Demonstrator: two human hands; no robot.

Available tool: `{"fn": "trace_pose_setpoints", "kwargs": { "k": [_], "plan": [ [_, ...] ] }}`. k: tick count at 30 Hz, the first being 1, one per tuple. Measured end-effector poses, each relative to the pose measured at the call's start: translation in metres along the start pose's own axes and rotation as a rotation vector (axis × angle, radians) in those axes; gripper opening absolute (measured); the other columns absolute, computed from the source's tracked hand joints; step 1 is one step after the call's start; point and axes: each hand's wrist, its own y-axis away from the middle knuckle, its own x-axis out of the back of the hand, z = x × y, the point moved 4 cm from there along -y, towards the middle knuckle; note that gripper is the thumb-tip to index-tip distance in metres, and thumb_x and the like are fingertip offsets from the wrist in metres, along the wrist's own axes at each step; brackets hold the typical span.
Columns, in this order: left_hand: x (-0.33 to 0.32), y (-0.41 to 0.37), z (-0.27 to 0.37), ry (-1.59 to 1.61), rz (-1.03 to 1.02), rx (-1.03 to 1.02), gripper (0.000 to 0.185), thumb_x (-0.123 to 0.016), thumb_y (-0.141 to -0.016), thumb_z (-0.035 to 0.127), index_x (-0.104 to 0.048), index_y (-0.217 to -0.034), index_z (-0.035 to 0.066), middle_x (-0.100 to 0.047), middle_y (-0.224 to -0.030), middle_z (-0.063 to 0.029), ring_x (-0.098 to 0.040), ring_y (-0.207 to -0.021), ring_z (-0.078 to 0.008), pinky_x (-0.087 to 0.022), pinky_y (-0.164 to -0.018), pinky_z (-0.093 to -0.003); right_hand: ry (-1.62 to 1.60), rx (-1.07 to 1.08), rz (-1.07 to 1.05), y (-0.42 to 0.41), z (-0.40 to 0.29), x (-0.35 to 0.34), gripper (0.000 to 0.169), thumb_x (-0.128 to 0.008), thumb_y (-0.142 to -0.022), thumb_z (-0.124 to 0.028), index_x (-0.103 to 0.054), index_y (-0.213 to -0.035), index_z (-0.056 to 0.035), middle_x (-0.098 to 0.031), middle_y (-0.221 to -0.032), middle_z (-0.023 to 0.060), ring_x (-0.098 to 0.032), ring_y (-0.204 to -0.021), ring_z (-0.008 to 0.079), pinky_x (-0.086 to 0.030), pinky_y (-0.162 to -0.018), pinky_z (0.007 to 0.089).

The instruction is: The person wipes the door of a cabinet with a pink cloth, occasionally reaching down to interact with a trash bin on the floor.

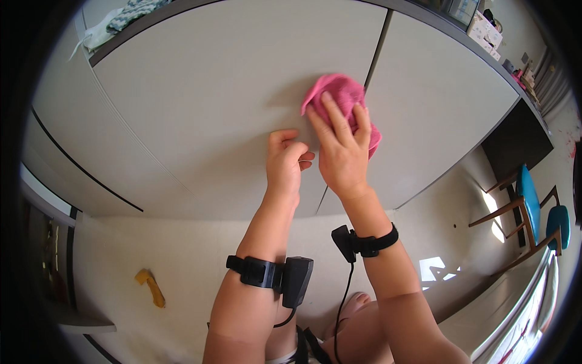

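Observation:
My right hand (343, 145) presses a pink cloth (338, 86) flat against the pale cabinet door (227, 91), its fingers spread over the cloth. The cloth lies across the dark gap between two doors, near the middle of the view. Just to its left, my left hand (288, 157) is held close to the door with its fingers loosely curled; no object shows in it. Whether its fingertips touch the door I cannot tell. Both forearms wear black straps with small black devices and cables.
A yellow-brown cloth-like thing (152, 289) lies on the floor at lower left. At the right stands a wooden chair with a blue seat (529, 204). A patterned cloth (136, 13) lies on the cabinet's top at upper left, and patterned boxes (484, 34) stand at upper right.

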Motion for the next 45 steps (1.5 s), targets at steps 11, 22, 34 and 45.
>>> {"fn": "trace_pose_setpoints", "kwargs": {
  "k": [11, 22, 34, 45],
  "plan": [
    [0.030, 0.001, 0.018, -0.045, 0.085, 0.021, 0.025, -0.051, -0.084, 0.011, -0.055, -0.108, 0.008, -0.054, -0.092, -0.0002, -0.054, -0.077, -0.0108, -0.041, -0.067, -0.0260, 0.031, -0.192, 0.122, -0.022, 0.044, 0.026, 0.062, -0.047, -0.068, 0.011, -0.059, -0.125, -0.0102, -0.041, -0.144, 0.0083, -0.035, -0.125, 0.0361, -0.030, -0.107, 0.0422],
    [0.029, -0.003, 0.017, -0.019, 0.129, -0.024, 0.031, -0.053, -0.082, 0.011, -0.048, -0.113, 0.007, -0.051, -0.098, -0.0036, -0.054, -0.080, -0.0147, -0.043, -0.070, -0.0306, 0.043, -0.094, 0.075, -0.011, -0.004, -0.010, 0.051, -0.053, -0.072, 0.009, -0.065, -0.116, -0.0129, -0.048, -0.139, 0.0007, -0.037, -0.121, 0.0389, -0.038, -0.102, 0.0459],
    [0.033, -0.003, 0.017, 0.003, 0.102, 0.000, 0.032, -0.054, -0.082, 0.011, -0.047, -0.113, 0.007, -0.050, -0.099, -0.0039, -0.054, -0.081, -0.0147, -0.043, -0.070, -0.0306, 0.055, -0.266, 0.200, -0.023, 0.047, 0.025, 0.063, -0.048, -0.067, 0.014, -0.059, -0.125, -0.0098, -0.040, -0.145, 0.0090, -0.034, -0.126, 0.0394, -0.034, -0.105, 0.0436],
    [0.034, -0.003, 0.019, -0.003, 0.142, 0.001, 0.030, -0.053, -0.081, 0.010, -0.048, -0.111, 0.008, -0.051, -0.098, -0.0039, -0.055, -0.080, -0.0153, -0.044, -0.070, -0.0307, 0.013, -0.082, 0.041, -0.011, -0.004, -0.009, 0.050, -0.053, -0.072, 0.011, -0.066, -0.114, -0.0126, -0.049, -0.138, 0.0007, -0.039, -0.124, 0.0373, -0.036, -0.105, 0.0427]
  ]
}}
